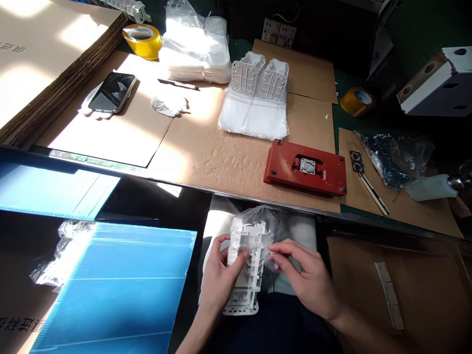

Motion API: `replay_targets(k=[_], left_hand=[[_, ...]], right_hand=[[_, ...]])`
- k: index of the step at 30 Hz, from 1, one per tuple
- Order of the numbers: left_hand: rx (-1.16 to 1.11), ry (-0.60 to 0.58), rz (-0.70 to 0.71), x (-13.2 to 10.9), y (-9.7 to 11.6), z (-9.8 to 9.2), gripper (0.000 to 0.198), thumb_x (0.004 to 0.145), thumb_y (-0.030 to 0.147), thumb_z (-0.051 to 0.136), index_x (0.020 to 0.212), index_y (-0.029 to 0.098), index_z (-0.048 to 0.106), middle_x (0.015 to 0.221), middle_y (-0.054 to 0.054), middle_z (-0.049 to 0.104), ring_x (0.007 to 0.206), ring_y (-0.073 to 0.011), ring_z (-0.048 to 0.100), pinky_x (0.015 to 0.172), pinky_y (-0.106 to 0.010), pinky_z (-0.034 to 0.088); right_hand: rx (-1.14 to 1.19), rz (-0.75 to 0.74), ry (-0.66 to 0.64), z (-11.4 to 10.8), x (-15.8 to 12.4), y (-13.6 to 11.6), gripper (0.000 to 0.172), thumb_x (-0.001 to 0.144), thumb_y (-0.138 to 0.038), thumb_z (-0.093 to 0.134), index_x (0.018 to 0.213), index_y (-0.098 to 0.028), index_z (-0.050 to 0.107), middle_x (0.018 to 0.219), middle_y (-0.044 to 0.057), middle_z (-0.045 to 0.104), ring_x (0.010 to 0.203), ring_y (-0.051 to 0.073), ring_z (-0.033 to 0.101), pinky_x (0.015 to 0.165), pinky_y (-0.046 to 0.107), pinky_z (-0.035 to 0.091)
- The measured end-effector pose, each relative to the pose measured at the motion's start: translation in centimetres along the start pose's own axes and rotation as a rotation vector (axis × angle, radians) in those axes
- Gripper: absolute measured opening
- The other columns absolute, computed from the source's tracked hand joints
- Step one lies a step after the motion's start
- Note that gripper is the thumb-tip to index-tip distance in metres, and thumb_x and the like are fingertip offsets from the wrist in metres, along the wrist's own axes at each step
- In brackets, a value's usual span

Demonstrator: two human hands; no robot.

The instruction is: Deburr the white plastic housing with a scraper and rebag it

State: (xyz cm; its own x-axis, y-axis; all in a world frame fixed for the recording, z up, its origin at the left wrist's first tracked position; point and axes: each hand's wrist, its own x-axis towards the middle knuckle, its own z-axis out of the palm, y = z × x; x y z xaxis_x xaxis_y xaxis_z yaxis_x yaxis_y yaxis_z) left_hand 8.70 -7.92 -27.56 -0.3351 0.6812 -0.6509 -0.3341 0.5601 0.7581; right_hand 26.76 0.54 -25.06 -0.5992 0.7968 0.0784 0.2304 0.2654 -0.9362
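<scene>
A white plastic frame part (253, 268) is held upright over the person's lap, its upper portion inside a clear plastic bag (271, 219). My left hand (220, 278) grips the part's left side, thumb across its front. On the right, my right hand (308, 275) pinches the bag's edge between thumb and fingers. Two similar white parts (258, 78) stand on a stack of clear bags (254, 115) on the bench. A red fixture (305, 169) with a small metal piece in its recess lies near the bench's front edge.
A phone (112, 92), a pen, yellow tape (143, 42) and a large bag pack (197, 49) occupy the bench's left. Blue sheets (129, 280) lie lower left. An open cardboard box (401, 280) is lower right. Another tape roll and a spray bottle (429, 188) sit at right.
</scene>
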Motion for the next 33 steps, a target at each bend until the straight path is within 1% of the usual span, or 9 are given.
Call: replay_targets(k=[5, 11, 16, 19, 21, 23, 27, 30, 33], left_hand=[[0.103, -0.054, 0.009, 0.4, -0.7, -0.9, 0.084, 0.085, 0.060, 0.077, 0.152, 0.026, 0.041, 0.111, -0.009, 0.072, 0.090, -0.0254, 0.072, 0.080, -0.035, 0.058], [-0.225, -0.043, -0.132, -0.6, 0.9, 0.0, 0.060, 0.087, 0.038, 0.080, 0.131, 0.007, 0.051, 0.111, -0.016, 0.070, 0.092, -0.0269, 0.070, 0.083, -0.039, 0.057], [-0.210, -0.010, -0.120, 0.5, -0.7, 0.0, 0.069, 0.082, 0.051, 0.084, 0.130, 0.011, 0.054, 0.120, -0.012, 0.067, 0.103, -0.0244, 0.066, 0.087, -0.032, 0.054], [-0.363, 0.029, -0.193, 0.9, -1.0, 0.2, 0.068, 0.091, 0.058, 0.073, 0.137, 0.011, 0.056, 0.129, -0.013, 0.064, 0.104, -0.0195, 0.065, 0.085, -0.024, 0.054], [-0.496, 0.050, -0.247, 0.9, -0.6, 0.5, 0.059, 0.103, 0.054, 0.059, 0.143, 0.011, 0.054, 0.128, -0.011, 0.065, 0.099, -0.0157, 0.065, 0.078, -0.021, 0.053], [-0.558, 0.073, -0.273, 0.8, -0.3, 0.5, 0.051, 0.107, 0.048, 0.052, 0.144, 0.013, 0.055, 0.122, -0.010, 0.067, 0.094, -0.0149, 0.065, 0.071, -0.022, 0.053], [-0.529, 0.158, -0.236, 1.0, -0.6, -0.4, 0.038, 0.100, 0.039, 0.065, 0.122, 0.008, 0.061, 0.106, -0.009, 0.065, 0.083, -0.0146, 0.060, 0.065, -0.025, 0.052], [-0.497, 0.098, -0.122, 1.1, -1.4, -1.1, 0.060, 0.081, 0.056, 0.082, 0.108, 0.006, 0.060, 0.101, -0.007, 0.063, 0.091, -0.0138, 0.059, 0.080, -0.023, 0.053], [-0.341, -0.035, -0.021, 0.6, -1.8, -1.3, 0.052, 0.089, 0.056, 0.075, 0.100, 0.010, 0.054, 0.084, -0.004, 0.058, 0.079, -0.0109, 0.056, 0.069, -0.020, 0.049]], right_hand=[[0.129, -0.015, -0.157, 0.1, 0.7, 0.0, 0.046, 0.098, -0.002, 0.054, 0.130, -0.034, 0.063, 0.094, -0.003, 0.062, 0.081, 0.006, 0.060, 0.075, 0.017, 0.051], [0.092, 0.152, 0.133, -1.0, 1.1, 1.3, 0.016, 0.106, -0.019, 0.053, 0.106, -0.027, 0.068, 0.089, -0.002, 0.065, 0.069, 0.006, 0.056, 0.064, 0.017, 0.049], [0.082, -0.202, -0.298, 0.5, 0.2, -0.3, 0.038, 0.093, 0.005, 0.046, 0.118, -0.022, 0.059, 0.100, 0.002, 0.063, 0.087, 0.010, 0.061, 0.077, 0.023, 0.050], [-0.115, -0.353, -0.484, 2.0, -1.0, -1.0, 0.020, 0.097, -0.015, 0.057, 0.116, -0.016, 0.059, 0.102, 0.006, 0.061, 0.087, 0.016, 0.057, 0.080, 0.030, 0.048], [-0.288, -0.327, -0.521, 2.5, -1.5, -1.1, 0.032, 0.093, -0.041, 0.072, 0.109, -0.017, 0.058, 0.107, 0.007, 0.057, 0.092, 0.019, 0.054, 0.081, 0.034, 0.048], [-0.466, -0.298, -0.543, 2.4, -1.7, -1.0, 0.038, 0.083, -0.033, 0.083, 0.101, -0.016, 0.054, 0.112, 0.008, 0.056, 0.098, 0.023, 0.053, 0.082, 0.037, 0.050], [-0.461, -0.288, -0.430, 1.5, -0.9, -0.2, 0.015, 0.091, -0.001, 0.059, 0.096, -0.013, 0.053, 0.102, 0.007, 0.056, 0.091, 0.019, 0.049, 0.079, 0.035, 0.044], [-0.103, -0.120, -0.270, 0.7, 0.3, 0.9, 0.007, 0.099, -0.015, 0.063, 0.095, -0.015, 0.056, 0.095, 0.003, 0.056, 0.087, 0.012, 0.052, 0.077, 0.028, 0.043], [0.275, 0.261, -0.046, 0.4, 1.3, 2.1, 0.024, 0.095, -0.034, 0.073, 0.095, -0.015, 0.058, 0.091, 0.003, 0.056, 0.085, 0.009, 0.055, 0.076, 0.021, 0.046]])
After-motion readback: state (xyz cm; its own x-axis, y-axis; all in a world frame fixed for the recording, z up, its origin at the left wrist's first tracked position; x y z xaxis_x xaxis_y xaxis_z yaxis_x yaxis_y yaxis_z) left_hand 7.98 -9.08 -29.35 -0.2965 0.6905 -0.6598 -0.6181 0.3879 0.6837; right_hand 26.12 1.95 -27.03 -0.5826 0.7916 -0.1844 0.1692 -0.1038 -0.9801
